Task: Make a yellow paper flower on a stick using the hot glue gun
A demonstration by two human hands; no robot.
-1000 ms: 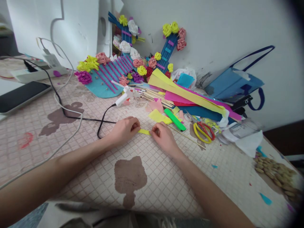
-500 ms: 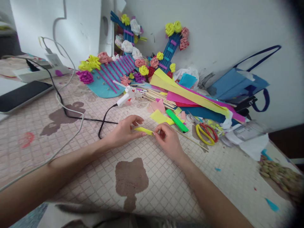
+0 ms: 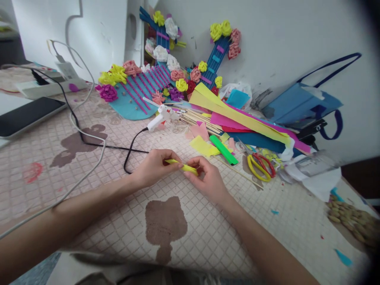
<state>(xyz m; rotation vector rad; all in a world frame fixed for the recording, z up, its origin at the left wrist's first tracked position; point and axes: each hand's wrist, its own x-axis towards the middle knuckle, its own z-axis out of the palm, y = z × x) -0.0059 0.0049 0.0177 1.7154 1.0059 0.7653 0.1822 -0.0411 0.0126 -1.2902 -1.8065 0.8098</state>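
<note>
A narrow yellow paper strip (image 3: 189,169) stretches between my two hands, just over the table. My left hand (image 3: 157,166) pinches it near its left end between thumb and fingers. My right hand (image 3: 206,176) grips the other end, with fingers curled and thumb beneath. Behind my hands lie yellow paper pieces (image 3: 203,146) and a bright green cutter-shaped tool (image 3: 223,150). Left of these rests a white glue gun (image 3: 160,118), its black cord running close to my left hand.
Scissors (image 3: 261,167) with yellow and red handles lie at right. Thin wooden sticks (image 3: 202,120) and long paper sheets (image 3: 237,109) spread behind. Flower-decorated blue guitar shapes (image 3: 133,99) stand at the back. A phone (image 3: 29,114) and white cable (image 3: 89,171) occupy the left; nuts (image 3: 353,219) lie at far right.
My hands have come closer together on the yellow strip. The right hand has shifted slightly left along it, and the strip's right end now shows against the right fingers.
</note>
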